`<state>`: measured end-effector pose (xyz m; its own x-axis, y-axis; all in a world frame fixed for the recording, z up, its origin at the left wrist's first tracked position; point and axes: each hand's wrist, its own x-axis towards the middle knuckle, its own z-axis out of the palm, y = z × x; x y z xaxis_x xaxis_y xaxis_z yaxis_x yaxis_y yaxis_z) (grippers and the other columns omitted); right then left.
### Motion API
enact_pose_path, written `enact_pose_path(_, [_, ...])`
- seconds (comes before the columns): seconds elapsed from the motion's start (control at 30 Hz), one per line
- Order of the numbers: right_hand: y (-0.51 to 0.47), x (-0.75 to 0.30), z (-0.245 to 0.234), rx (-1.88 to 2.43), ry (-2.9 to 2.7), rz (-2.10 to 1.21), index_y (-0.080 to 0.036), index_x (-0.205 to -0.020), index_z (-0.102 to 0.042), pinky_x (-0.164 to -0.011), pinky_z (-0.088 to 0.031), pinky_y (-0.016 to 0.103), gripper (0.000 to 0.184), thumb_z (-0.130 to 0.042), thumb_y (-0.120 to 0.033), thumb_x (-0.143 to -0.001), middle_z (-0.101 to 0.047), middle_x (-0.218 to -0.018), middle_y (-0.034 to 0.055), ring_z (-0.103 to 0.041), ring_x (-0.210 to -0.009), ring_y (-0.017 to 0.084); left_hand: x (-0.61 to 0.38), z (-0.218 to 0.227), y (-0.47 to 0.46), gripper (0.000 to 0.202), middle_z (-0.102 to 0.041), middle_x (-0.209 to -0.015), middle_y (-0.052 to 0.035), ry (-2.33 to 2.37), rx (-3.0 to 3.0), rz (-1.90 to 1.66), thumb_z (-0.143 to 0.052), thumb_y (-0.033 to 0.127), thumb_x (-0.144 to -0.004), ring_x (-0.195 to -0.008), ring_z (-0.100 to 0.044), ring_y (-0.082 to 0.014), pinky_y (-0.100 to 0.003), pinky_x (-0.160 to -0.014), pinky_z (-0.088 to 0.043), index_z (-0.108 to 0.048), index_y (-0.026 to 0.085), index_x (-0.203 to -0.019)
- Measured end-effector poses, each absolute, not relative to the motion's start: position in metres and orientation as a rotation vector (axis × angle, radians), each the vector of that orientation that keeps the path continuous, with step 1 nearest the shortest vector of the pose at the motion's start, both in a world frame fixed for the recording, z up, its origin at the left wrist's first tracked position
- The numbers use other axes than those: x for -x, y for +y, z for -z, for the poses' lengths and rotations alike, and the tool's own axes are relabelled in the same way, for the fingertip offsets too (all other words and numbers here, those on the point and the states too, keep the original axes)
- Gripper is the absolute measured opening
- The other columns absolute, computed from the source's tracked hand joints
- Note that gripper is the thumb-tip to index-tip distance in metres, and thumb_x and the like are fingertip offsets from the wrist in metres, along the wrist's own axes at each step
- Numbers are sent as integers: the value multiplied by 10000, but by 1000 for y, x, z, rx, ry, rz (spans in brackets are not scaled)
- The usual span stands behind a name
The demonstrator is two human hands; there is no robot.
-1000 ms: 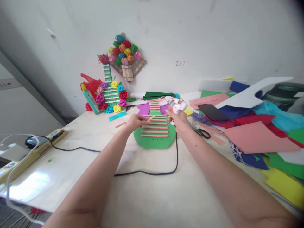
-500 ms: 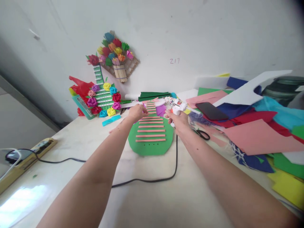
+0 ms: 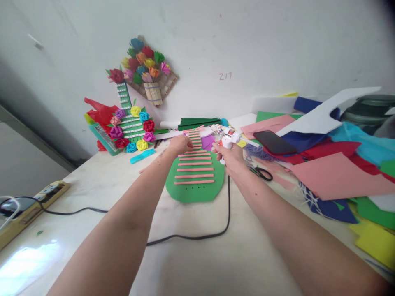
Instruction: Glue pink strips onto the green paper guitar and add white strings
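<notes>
The tabletop point(image 3: 216, 263) is open on my near side; paper sheets point(image 3: 336, 176) crowd its right edge. The green cutout point(image 3: 194, 190) lies flat in the middle, long axis pointing away to the wall, pink strips point(image 3: 194, 176) crosswise. My right hand point(image 3: 231, 157) grips the glue gun point(image 3: 228, 142). My left hand point(image 3: 180, 144) curls on the upper strips; whether it holds one, I cannot tell.

Near the green cut-out point(image 3: 194, 191), the table point(image 3: 92, 181) to its left lies open. A black cord point(image 3: 191, 237) loops across the near side. Heaped coloured sheets point(image 3: 336, 176) and scissors point(image 3: 262, 173) block the right; flower crafts point(image 3: 132, 127) crowd the far left.
</notes>
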<state>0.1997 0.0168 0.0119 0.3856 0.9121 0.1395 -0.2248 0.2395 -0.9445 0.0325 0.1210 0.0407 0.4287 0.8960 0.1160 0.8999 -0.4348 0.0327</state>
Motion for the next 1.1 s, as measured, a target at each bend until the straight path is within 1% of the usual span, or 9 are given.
enact_pose_path(0.27, [17, -200, -12, 1017, -841, -917, -150, -697, -550, -324, -292, 177, 237, -679, -290, -556, -566, -496, -38, -412, -321, 46, -37, -43, 120, 221, -665, -843, -29, -1686, 2634, 197, -648, 337, -618, -780, -573, -193, -245, -637, -383, -712, 233, -801])
enact_pose_path(0.4, [17, -200, -13, 1010, -844, -917, -150, -686, -551, -324, -296, 176, 222, -677, -281, -559, -570, -499, -33, -413, -324, 46, -32, -42, 124, 220, -658, -764, -21, -1823, 2658, 383, -689, 337, -559, -722, -572, -182, -253, -631, -393, -714, 223, -746])
enact_pose_path(0.5, [17, -199, -13, 1012, -849, -925, -153, -684, -557, -327, -308, 175, 213, -675, -280, -560, -568, -492, -34, -399, -323, 42, -25, -42, 119, 254, -636, -668, -27, -1991, 2773, 758, -714, 330, -528, -619, -544, -145, -254, -595, -400, -704, 172, -728])
enact_pose_path(0.6, [16, -199, -13, 1006, -864, -966, -154, -693, -566, -327, -324, 175, 212, -675, -272, -555, -566, -480, -39, -384, -317, 41, -16, -47, 104, 280, -595, -593, -22, -2127, 2946, 1411, -731, 334, -517, -541, -501, -101, -242, -559, -410, -671, 127, -695])
enact_pose_path(0.7, [12, -197, -14, 994, -931, -1031, -145, -642, -563, -298, -297, 174, 201, -677, -286, -555, -577, -489, -21, -374, -307, 40, -6, -49, 84, 236, -568, -589, -14, -2155, 3044, 2046, -735, 296, -530, -540, -499, -79, -220, -549, -421, -629, 116, -640])
enact_pose_path(0.83, [4, -190, -19, 994, -1025, -1096, -135, -613, -562, -283, -289, 180, 223, -687, -311, -556, -596, -501, 0, -362, -290, 36, 7, -40, 60, 147, -527, -562, 0, -2166, 2962, 2521, -688, 233, -599, -527, -488, -66, -197, -531, -429, -597, 118, -608])
enact_pose_path(0.9, [2, -184, -20, 981, -1034, -1117, -135, -637, -563, -295, -316, 182, 233, -696, -303, -548, -603, -509, 0, -363, -289, 35, 10, -32, 48, 139, -532, -572, -7, -2112, 2984, 2594, -668, 232, -625, -535, -493, -65, -176, -491, -404, -594, 117, -598])
enact_pose_path(0.97, [1, -179, -20, 973, -1004, -1132, -141, -672, -556, -303, -335, 186, 253, -708, -287, -532, -609, -519, -4, -369, -291, 38, 9, -24, 37, 162, -584, -656, -41, -2108, 3040, 2584, -667, 239, -630, -573, -514, -70, -162, -441, -357, -592, 105, -579])
enact_pose_path(1.1, [1, -171, -19, 988, -919, -1130, -163, -690, -515, -276, -302, 183, 323, -736, -294, -495, -616, -550, -11, -416, -304, 58, -2, -17, 18, 171, -617, -689, -62, -2075, 3183, 2441, -677, 263, -635, -613, -544, -87, -157, -406, -302, -621, 105, -607])
